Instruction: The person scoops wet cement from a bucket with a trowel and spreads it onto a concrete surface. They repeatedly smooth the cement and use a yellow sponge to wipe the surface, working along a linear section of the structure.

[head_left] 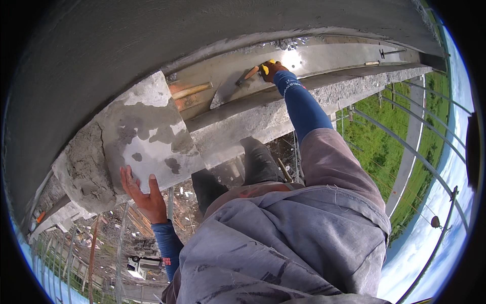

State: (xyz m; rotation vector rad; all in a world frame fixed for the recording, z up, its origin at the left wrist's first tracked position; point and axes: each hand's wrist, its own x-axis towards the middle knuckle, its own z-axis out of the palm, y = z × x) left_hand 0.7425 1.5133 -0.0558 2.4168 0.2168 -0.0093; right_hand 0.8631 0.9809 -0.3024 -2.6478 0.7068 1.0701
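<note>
My right hand reaches out to a concrete ledge and is closed around a small yellow object whose kind I cannot make out. Just left of it, a trowel with a wooden handle lies on the ledge, its grey blade pointing left. My left hand is open, fingers spread, against the near edge of a concrete block. Dark wet patches mark the block's pale top. Both forearms wear blue sleeves.
A curved grey wall rises behind the ledge. A wooden stick and a hammer-like tool lie along the channel. Far below are debris and a white vehicle. Metal scaffold pipes stand at the right, with grass beyond.
</note>
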